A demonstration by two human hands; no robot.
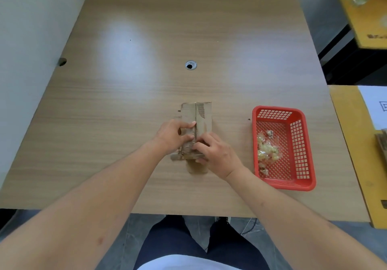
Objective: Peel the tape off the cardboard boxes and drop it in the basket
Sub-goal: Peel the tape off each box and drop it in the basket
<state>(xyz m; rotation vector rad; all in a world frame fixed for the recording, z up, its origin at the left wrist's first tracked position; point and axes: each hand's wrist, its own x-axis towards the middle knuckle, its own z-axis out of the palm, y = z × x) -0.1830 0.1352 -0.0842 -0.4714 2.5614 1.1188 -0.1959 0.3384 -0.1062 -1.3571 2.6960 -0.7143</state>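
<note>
One flattened cardboard box, torn with corrugation showing along its centre seam, lay on the wooden table left of one red basket holding crumpled tape. The left hand gripped the box with curled fingers; the right hand pinched near the seam.
</note>
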